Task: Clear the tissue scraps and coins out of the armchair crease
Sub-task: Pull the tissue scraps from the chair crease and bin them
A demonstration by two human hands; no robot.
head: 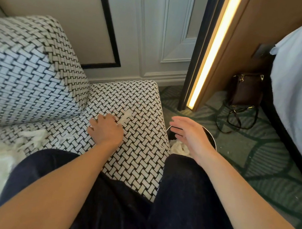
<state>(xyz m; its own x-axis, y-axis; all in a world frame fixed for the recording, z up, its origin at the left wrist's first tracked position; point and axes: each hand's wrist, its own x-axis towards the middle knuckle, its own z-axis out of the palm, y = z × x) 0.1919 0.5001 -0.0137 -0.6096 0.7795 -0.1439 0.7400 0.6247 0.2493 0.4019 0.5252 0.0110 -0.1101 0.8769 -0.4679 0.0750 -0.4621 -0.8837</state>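
1. My left hand (pixel 105 130) pinches the near end of a tissue scrap (pixel 126 116) at its fingertips; my right hand (pixel 191 136) hangs spread and empty over the bin (pixel 213 140).
2. The scrap looks weightless, soft and easily torn, so I should bunch it.
3. The way is open rightward, past the cushion (pixel 138 150) edge.
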